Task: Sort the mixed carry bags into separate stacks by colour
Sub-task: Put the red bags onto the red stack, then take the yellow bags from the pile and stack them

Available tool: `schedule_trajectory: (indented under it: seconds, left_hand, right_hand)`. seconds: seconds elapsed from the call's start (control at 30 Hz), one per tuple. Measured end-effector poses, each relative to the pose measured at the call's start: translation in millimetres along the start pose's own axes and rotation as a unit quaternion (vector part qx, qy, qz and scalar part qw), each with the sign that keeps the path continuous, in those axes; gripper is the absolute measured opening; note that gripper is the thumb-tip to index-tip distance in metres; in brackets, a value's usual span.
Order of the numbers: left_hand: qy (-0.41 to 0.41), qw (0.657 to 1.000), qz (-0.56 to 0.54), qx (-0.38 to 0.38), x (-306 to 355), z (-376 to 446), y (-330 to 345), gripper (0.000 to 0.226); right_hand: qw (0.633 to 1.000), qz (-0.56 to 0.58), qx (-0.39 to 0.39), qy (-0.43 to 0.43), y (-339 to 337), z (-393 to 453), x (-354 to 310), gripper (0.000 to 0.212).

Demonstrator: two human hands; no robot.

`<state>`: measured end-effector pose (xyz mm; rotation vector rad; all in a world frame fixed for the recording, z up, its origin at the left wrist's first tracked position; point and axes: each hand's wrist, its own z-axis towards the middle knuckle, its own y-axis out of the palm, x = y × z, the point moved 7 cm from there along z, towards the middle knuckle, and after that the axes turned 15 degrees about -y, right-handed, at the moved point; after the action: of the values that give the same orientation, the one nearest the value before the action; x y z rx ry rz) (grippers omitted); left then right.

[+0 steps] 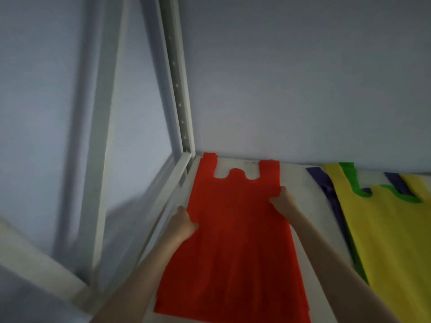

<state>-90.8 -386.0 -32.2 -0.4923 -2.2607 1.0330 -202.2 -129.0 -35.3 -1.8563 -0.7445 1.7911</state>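
At centre frame, the red bag [235, 229] is laid flat on the white shelf [293, 183], handles toward the wall. Its edges should be squared before release. Its left edge is pinched by the left hand [184, 223], its right edge by the right hand [283, 201], both forearms extended. Mixed bags [387, 229] are piled at right.

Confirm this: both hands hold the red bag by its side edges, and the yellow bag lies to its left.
Wrong side. In the head view both hands, left and right, hold the red bag by its side edges, but the yellow bag lies to its right.
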Motion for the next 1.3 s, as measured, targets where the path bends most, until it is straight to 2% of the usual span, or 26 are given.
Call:
schedule_trajectory:
  seconds: [0.17, 0.4, 0.5, 0.63, 0.8, 0.9, 1.07, 1.2, 1.3]
  left_hand:
    - [-0.011, 0.997, 0.072, 0.031, 5.8, 1.7, -2.1, 0.06]
    - [-0.009, 0.993, 0.106, 0.043, 5.9, -0.9, -3.7, 0.062]
    - [-0.008, 0.992, 0.114, 0.059, 12.0, -0.4, -6.9, 0.06]
    - [0.031, 0.991, 0.103, 0.075, 39.6, -11.8, 0.5, 0.057]
    - [0.103, 0.985, 0.13, 0.047, 97.4, -44.0, 44.8, 0.057]
    - [0.147, 0.979, 0.14, 0.027, 137.8, -71.1, 79.1, 0.053]
    - [0.202, 0.97, 0.132, -0.011, 201.9, -123.1, 141.5, 0.04]
    - [0.196, 0.973, 0.113, -0.041, 237.1, -155.6, 191.2, 0.036]
    - [0.166, 0.98, 0.104, -0.029, 247.7, -168.2, 210.9, 0.037]
  right_hand:
    - [1.0, 0.0, 0.006, 0.0, -4.7, 4.9, 0.3, 0.047]
    - [1.0, -0.002, 0.025, 0.001, -6.2, 1.2, 3.4, 0.062]
    - [0.999, -0.007, 0.03, -0.015, -10.8, 1.1, 2.8, 0.06]
    - [0.999, -0.013, 0.027, -0.025, -28.4, -2.5, 12.1, 0.045]
    - [0.998, 0.031, -0.046, -0.005, -68.7, -11.4, 42.6, 0.02]
    - [0.997, 0.0, -0.072, -0.012, -109.9, -15.7, 63.1, 0.018]
    - [0.996, -0.061, -0.051, -0.042, -186.4, -15.6, 106.2, 0.029]
    - [0.988, -0.132, -0.016, -0.083, -240.8, -16.9, 132.4, 0.031]
    - [0.986, -0.157, 0.002, -0.049, -265.4, -20.3, 164.9, 0.036]
